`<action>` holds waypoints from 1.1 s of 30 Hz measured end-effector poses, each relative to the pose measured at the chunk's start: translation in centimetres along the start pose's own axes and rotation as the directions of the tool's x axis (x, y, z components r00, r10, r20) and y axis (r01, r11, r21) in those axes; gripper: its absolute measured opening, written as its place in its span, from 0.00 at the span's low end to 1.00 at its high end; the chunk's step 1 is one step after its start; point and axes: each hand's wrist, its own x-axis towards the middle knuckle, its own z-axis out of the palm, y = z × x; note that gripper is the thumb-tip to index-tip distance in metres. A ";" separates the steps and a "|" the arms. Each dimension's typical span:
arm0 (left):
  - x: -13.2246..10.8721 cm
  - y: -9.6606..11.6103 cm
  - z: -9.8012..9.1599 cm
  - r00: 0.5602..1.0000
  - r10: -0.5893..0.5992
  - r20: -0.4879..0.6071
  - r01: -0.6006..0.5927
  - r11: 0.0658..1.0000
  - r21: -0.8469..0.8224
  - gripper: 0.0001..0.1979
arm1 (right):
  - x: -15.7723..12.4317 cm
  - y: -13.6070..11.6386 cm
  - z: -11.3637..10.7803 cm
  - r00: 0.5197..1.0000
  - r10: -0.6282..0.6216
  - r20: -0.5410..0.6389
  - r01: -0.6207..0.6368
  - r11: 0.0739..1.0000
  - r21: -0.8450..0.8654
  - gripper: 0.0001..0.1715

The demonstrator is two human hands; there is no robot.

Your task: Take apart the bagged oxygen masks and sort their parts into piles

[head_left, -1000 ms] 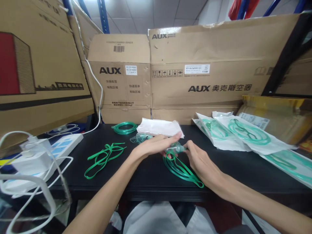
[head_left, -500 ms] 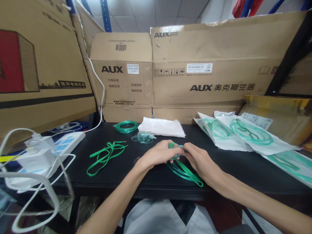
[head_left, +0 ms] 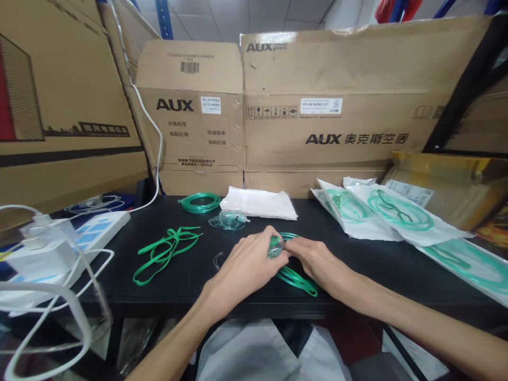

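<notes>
Near the front of the black table, a clear green oxygen mask point(head_left: 274, 250) is between my two hands. My left hand point(head_left: 254, 259) is wrapped over its left side, with thumb and fingers closed on it. At the mask's right edge, my right hand point(head_left: 311, 256) has its fingertips pressed together; the exact spot they pinch is hidden. Coiled green tubing point(head_left: 296, 279) lies under and beside the hands, with a green strap loop point(head_left: 313, 292) at its front end. Left of my hands are a loose green elastic strap point(head_left: 166, 253) and a thin wire piece point(head_left: 217, 260).
A second clear mask point(head_left: 228, 220), a tubing coil point(head_left: 199, 202) and a folded white sheet point(head_left: 259, 203) lie further back. Bagged mask sets point(head_left: 391, 211) pile up at right. A power strip point(head_left: 103, 227) with cables occupies the left. Cardboard boxes point(head_left: 325, 159) wall the back.
My left hand has rolled over so its back faces up, covering more of the mask. My right fingertips stay at the mask's edge. The whole view has shifted slightly.
</notes>
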 end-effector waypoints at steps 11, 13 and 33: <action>-1.1 0.5 -3.0 0.993 0.102 -0.053 -0.100 0.994 0.041 0.08 | 0.0 2.2 0.0 0.992 0.127 0.013 -0.124 0.981 -0.149 0.19; -0.6 0.0 -2.7 0.996 0.091 -0.018 -0.091 0.996 -0.023 0.09 | 0.5 1.9 -0.2 0.990 0.133 0.035 -0.126 0.977 -0.170 0.16; 0.4 -1.6 -1.1 0.976 0.214 -0.040 -0.211 0.974 0.081 0.15 | -8.0 -1.9 -1.5 0.961 0.275 0.025 -0.253 0.913 -0.320 0.18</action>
